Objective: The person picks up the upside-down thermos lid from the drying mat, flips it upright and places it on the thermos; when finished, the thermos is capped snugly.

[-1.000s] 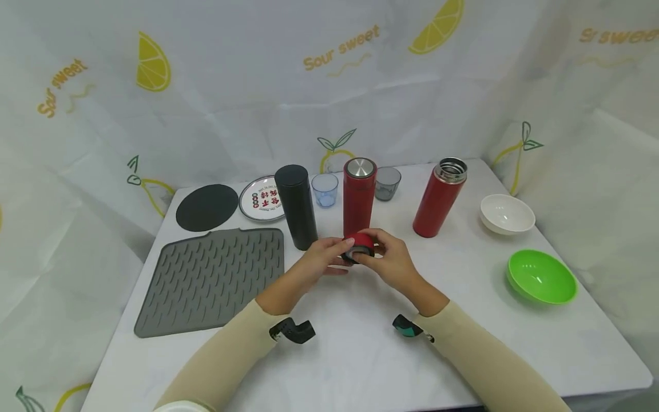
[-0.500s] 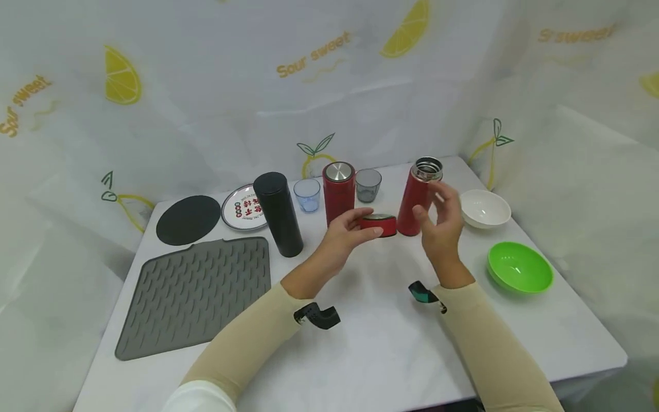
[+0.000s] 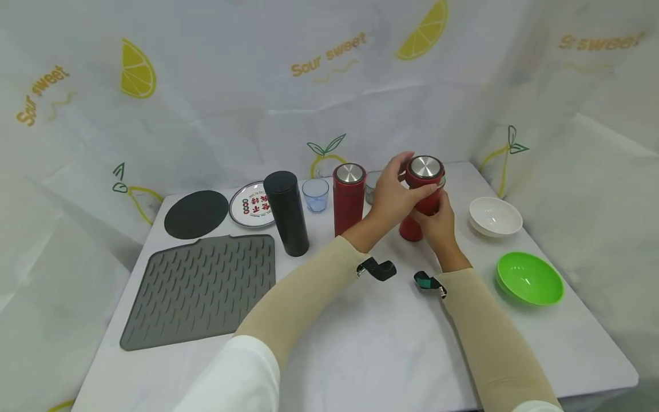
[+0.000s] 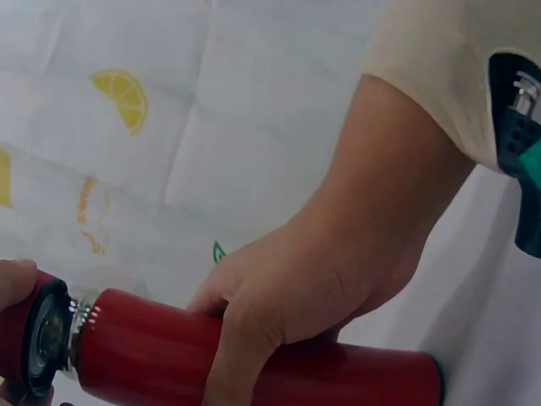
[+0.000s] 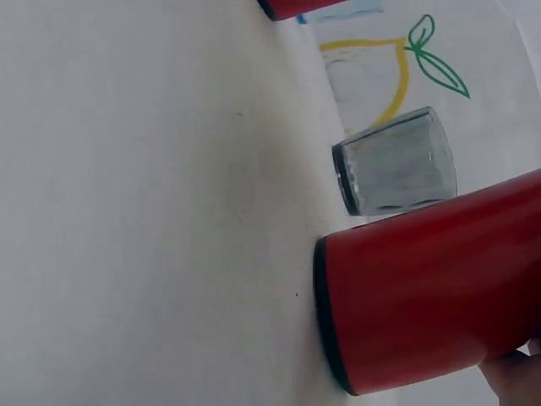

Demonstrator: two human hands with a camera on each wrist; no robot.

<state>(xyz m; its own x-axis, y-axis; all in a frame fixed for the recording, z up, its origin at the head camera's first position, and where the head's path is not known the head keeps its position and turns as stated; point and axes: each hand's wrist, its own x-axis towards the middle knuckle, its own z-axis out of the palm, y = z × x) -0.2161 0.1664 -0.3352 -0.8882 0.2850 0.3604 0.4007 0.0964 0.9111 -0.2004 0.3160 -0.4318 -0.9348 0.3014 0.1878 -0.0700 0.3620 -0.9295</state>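
In the head view my left hand (image 3: 387,197) holds a red lid (image 3: 425,167) with a silver top, over the mouth of a red thermos bottle (image 3: 411,230). My right hand (image 3: 441,228) grips the body of this bottle. The left wrist view shows the lid (image 4: 34,338) slightly tilted at the bottle's steel neck (image 4: 78,334); whether they touch I cannot tell. From the right wrist, the bottle's dark base (image 5: 331,313) is seen on the table. Another red thermos (image 3: 349,200), with its lid on, stands to the left.
A black thermos (image 3: 287,214), a blue glass (image 3: 316,194) and a grey glass (image 5: 397,165) stand nearby. Further left lie a grey mat (image 3: 201,289), a black round mat (image 3: 195,214) and a printed plate (image 3: 249,205). White (image 3: 494,217) and green (image 3: 530,278) bowls stand right.
My left hand has carried the lid from the table's middle to the right, turning it silver side up over the uncapped bottle. My right hand left the lid and took hold of the bottle.
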